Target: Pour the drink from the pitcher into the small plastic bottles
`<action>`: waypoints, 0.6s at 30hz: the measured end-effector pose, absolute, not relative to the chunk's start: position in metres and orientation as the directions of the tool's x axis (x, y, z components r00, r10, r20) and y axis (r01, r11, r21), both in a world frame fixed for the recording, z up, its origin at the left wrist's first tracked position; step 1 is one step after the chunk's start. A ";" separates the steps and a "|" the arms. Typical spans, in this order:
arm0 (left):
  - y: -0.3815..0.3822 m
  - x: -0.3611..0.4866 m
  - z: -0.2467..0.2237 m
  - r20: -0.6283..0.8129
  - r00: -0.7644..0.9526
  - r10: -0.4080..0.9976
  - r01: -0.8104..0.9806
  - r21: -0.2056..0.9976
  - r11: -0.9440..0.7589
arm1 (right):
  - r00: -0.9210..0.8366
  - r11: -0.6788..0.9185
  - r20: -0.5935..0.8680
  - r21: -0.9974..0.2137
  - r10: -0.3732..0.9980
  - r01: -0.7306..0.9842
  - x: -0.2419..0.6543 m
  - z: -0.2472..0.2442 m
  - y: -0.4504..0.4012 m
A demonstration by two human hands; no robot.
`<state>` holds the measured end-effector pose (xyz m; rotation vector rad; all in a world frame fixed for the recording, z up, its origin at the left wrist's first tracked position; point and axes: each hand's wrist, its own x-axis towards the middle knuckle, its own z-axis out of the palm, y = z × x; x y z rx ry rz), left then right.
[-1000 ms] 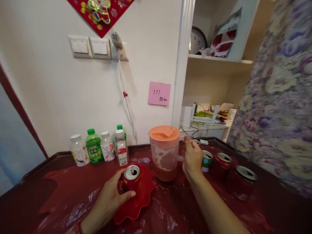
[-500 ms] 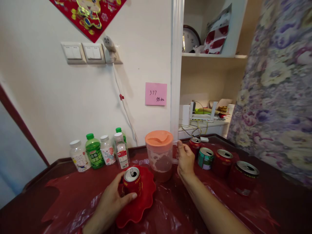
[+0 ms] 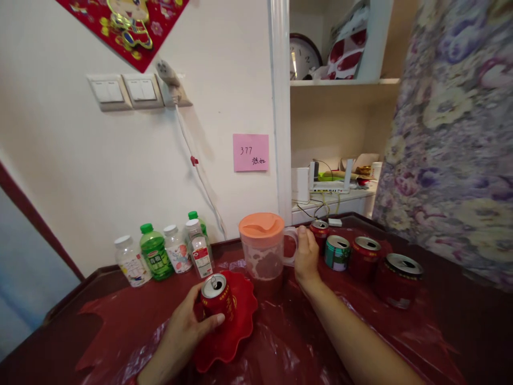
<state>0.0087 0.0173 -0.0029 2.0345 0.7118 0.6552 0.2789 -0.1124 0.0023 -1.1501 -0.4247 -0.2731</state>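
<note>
An opened red can (image 3: 218, 303) stands upright over a red wavy-edged plate (image 3: 241, 332), with my left hand (image 3: 191, 323) wrapped round it. Right of the plate is a clear pitcher (image 3: 262, 259) with an orange lid and liquid low inside. At its handle, my right hand (image 3: 305, 255) has its fingers curled in; whether they grip the handle or just touch its outer side is hard to tell. Right of that hand stand a small red can (image 3: 319, 233), a green can (image 3: 337, 254), another red can (image 3: 364, 259) and a wide dark-red can (image 3: 399, 283).
Several bottles line the wall side at left, among them a green one (image 3: 156, 254) and a white-capped one (image 3: 132, 263). Red plastic film (image 3: 116, 310) covers the dark table. A white cord (image 3: 200, 179) hangs behind. A router (image 3: 331, 184) sits on the shelf.
The camera view has shifted slightly. My left hand still holds the red can over the plate. My right hand remains beside the pitcher's handle, with more of the handle now visible.
</note>
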 end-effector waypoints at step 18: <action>0.025 0.013 0.024 0.192 0.678 0.710 0.124 0.922 -0.367 | 0.291 0.640 0.954 -0.182 -0.069 0.747 0.180 0.119 -0.169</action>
